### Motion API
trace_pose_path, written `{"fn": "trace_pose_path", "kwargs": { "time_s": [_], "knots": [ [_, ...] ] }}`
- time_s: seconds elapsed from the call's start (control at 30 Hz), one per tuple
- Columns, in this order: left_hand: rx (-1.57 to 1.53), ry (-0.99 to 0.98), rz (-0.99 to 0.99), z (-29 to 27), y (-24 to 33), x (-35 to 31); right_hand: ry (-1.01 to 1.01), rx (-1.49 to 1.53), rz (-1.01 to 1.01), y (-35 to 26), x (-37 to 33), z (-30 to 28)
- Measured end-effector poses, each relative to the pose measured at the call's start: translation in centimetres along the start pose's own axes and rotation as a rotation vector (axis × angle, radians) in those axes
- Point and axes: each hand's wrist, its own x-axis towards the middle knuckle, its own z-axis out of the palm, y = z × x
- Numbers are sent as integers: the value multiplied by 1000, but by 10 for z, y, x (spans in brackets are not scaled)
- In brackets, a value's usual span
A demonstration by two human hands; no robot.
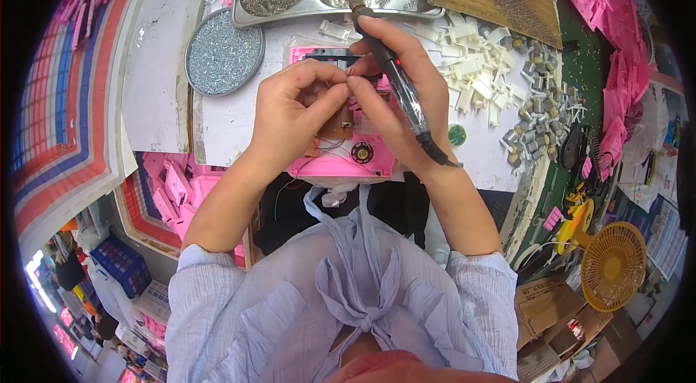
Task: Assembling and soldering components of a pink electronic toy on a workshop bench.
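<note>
My left hand (293, 109) and my right hand (399, 93) meet over a pink plastic housing (341, 158) lying on the white work surface. A brown circuit board (339, 124) with thin wires sits in the housing, and a small round black speaker (362, 153) shows near its front edge. My left fingertips pinch something small at the board; what it is stays hidden. My right hand holds a black pen-shaped power screwdriver (395, 78) tucked along the palm, tip pointing away, while its thumb and forefinger touch the same spot.
A metal tray (319, 2) of small screws stands at the back, a round dish (223, 51) of screws to its left. White plastic parts (475, 67) and small metal pieces (533, 111) lie at the right. Pink housings (170, 183) fill a bin lower left. A yellow fan (612, 267) stands lower right.
</note>
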Motion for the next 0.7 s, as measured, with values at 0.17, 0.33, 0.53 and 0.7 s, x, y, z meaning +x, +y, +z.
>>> {"fn": "trace_pose_path", "kwargs": {
  "time_s": [0.17, 0.33, 0.53, 0.7],
  "knots": [
    [47, -12, 81, -4, 1, 2, 37, -97, -35, 3, -3, 1],
    [182, -37, 116, -7, 5, 4, 19, -169, -70, 5, -10, -2],
    [661, 0, 627, -8, 2, 11, 38, -291, -336, 11, -9, -1],
    [491, -111, 316, -9, 12, 7, 74, -281, -259, 7, -8, -9]
  ]
}}
